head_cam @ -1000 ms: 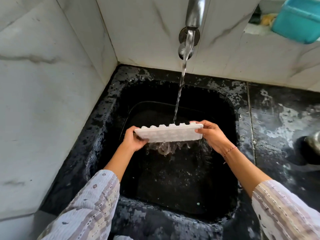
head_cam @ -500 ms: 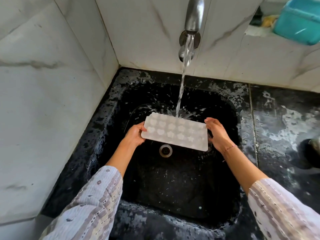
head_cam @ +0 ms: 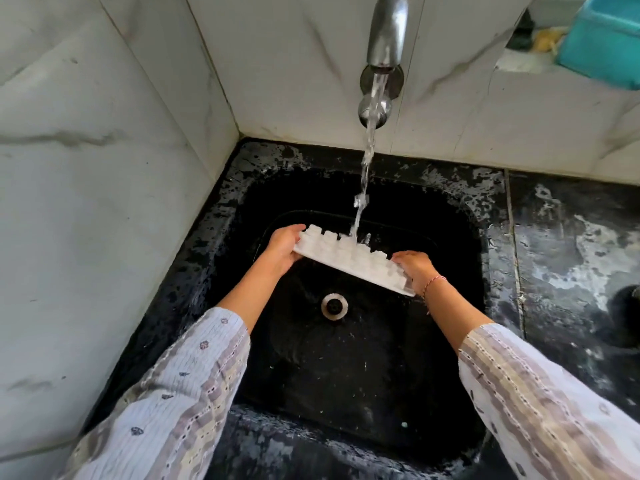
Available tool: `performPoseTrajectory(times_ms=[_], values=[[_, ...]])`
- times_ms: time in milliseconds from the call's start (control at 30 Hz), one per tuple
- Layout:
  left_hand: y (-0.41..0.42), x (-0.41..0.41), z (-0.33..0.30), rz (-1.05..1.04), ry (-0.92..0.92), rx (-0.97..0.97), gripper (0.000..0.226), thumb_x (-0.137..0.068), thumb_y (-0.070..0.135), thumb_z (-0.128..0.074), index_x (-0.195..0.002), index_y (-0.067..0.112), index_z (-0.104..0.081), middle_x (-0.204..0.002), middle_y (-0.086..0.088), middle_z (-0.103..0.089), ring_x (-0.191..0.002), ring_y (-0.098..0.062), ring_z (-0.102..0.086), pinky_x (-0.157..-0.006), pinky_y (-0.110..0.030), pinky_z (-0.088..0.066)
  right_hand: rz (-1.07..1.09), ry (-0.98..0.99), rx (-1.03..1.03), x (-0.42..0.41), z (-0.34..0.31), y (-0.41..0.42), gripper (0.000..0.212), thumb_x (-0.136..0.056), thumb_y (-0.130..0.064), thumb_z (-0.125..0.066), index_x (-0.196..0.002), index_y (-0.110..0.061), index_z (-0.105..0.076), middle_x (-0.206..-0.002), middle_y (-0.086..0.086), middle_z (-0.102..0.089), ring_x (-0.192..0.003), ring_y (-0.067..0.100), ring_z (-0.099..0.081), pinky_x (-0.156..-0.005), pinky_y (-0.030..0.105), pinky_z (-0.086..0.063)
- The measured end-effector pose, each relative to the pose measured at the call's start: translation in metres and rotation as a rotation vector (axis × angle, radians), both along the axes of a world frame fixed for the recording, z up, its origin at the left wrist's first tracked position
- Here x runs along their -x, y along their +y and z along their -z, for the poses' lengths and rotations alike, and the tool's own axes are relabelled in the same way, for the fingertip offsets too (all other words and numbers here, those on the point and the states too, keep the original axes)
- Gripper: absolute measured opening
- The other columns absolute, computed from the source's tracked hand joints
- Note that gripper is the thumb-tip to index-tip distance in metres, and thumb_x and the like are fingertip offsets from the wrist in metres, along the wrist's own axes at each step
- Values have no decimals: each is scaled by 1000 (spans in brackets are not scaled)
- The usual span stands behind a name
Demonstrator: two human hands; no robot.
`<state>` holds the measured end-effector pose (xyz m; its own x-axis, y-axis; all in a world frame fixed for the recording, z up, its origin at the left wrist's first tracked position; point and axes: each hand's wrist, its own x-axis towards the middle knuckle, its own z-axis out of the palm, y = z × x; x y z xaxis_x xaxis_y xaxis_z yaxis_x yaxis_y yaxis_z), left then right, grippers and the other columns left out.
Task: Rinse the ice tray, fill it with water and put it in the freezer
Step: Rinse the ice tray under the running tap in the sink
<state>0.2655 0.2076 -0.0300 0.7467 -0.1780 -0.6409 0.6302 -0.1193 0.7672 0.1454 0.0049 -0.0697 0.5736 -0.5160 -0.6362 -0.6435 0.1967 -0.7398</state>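
White marble-veined wall tiles [head_cam: 114, 188] meet in a corner — black speckled counter [head_cam: 568, 244] below.

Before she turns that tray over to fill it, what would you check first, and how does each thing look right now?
1. Both hands hold the ice tray: ok; left hand and right hand grip its two ends.
2. Water running from the tap: ok; the stream lands on the tray's far edge.
3. Tray over the sink, so spills drain: ok.
4. Cups facing up to fill: not ok; the bumpy underside faces up and the tray slopes down to her right.
5. Drain clear: ok; nothing lies on it.
6. Tray rinsed clean inside: cannot tell; the open side is hidden.
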Motion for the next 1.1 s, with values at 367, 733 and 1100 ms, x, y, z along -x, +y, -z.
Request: performPoseTrajectory(times_ms=[367, 733, 1100], values=[[-9, 14, 4, 330, -88, -132, 44, -97, 38, -44, -126, 9, -59, -105, -7, -61, -91, -17, -57, -74, -28, -42, -477, 386, -356, 34, -36, -46, 28, -98, -19, -38, -87, -2, -59, -61, 11, -69, -54, 22, -68, -42, 22, -53], [9, 2, 0, 193, -67, -632, 76, -96, 60, -21, -139, 1, -40, -139, -19, -48, -125, -35, -49, -101, -40, -41, -255, 51, -346, 47, -21, -19, 64, -89, -67, -31, -123, -20, -58, -111, 3, -67, -105, 22, -60, -85, 42, -51], [36, -4, 23, -121, -23, -218, 42, -95, 19, -53, -134, 3, -48, -131, -17, -56, -117, -35, -57, -96, -45, -49, -58, -121, -177, -11, -31, 25, 24, -98, -27, -46, -120, -16, -48, -99, 3, -60, -80, 13, -59, -58, 28, -53]])
